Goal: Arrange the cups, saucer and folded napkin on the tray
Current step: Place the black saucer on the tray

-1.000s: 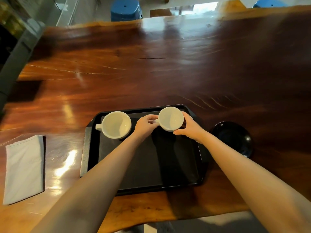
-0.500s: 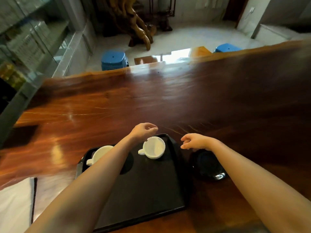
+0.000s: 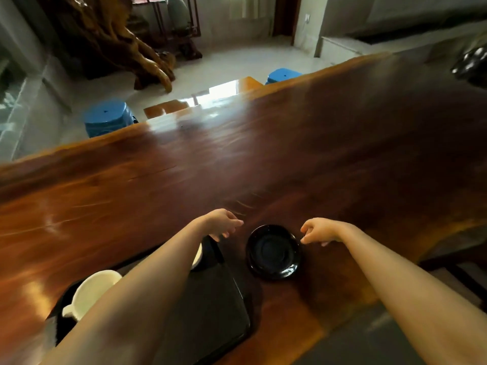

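Note:
A black saucer [image 3: 273,252] lies on the wooden table just right of the black tray [image 3: 213,299]. My left hand [image 3: 222,223] hovers at the saucer's upper left, fingers apart and holding nothing. At the saucer's upper right edge my right hand [image 3: 319,231] is close to the rim with curled, separated fingers, also holding nothing. One white cup [image 3: 91,292] stands on the tray's left side. My left forearm hides most of the second white cup [image 3: 197,255]; only a sliver shows. The napkin is out of view.
The long polished wooden table [image 3: 290,159] stretches far beyond the tray. Two blue stools [image 3: 108,118] stand past its far edge. A dark object [image 3: 471,64] sits at the far right. The table's near edge runs close under my right forearm.
My hands let go of the right cup, left on the tray, and moved right to either side of the saucer. The camera tilted up and rightward; the napkin left the view.

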Demonstrator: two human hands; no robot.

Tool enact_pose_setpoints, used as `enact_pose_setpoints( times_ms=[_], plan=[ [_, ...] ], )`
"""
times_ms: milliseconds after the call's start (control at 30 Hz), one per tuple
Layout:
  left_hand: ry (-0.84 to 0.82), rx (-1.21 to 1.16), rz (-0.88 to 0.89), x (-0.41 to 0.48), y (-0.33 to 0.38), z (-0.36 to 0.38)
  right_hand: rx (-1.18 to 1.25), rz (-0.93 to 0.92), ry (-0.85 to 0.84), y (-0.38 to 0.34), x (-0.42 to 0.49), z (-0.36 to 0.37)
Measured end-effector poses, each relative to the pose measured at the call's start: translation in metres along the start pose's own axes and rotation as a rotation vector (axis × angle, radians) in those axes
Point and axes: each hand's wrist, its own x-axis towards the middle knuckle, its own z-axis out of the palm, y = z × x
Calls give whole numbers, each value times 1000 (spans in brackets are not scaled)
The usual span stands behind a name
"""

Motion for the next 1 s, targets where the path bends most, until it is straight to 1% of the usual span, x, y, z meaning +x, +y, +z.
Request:
enact_pose_setpoints(
  times_ms=[167, 333, 433, 567, 733, 833, 1000],
  plan=[
    [-28, 269, -30, 28, 7, 21, 33, 62, -12, 30, 12, 7],
    [-60, 374, -55, 50, 12, 42, 134, 73, -14, 46, 31, 27],
    [-56, 395, -76, 61, 13, 52, 212, 35, 45, 46, 41, 40],
    [-56, 307, -97, 69, 13, 64, 353, 0, 28, 40, 50, 49],
    [-38, 49, -174, 68, 9, 77, 459, -3, 56, 35, 55, 57],
    [-32, -16, -160, 65, 8, 82, 552, 27, 75, 35, 52, 57],
    [-10, -162, -140, 56, 5, 83, 611, 32, 77, 34, 41, 53]
  ],
)
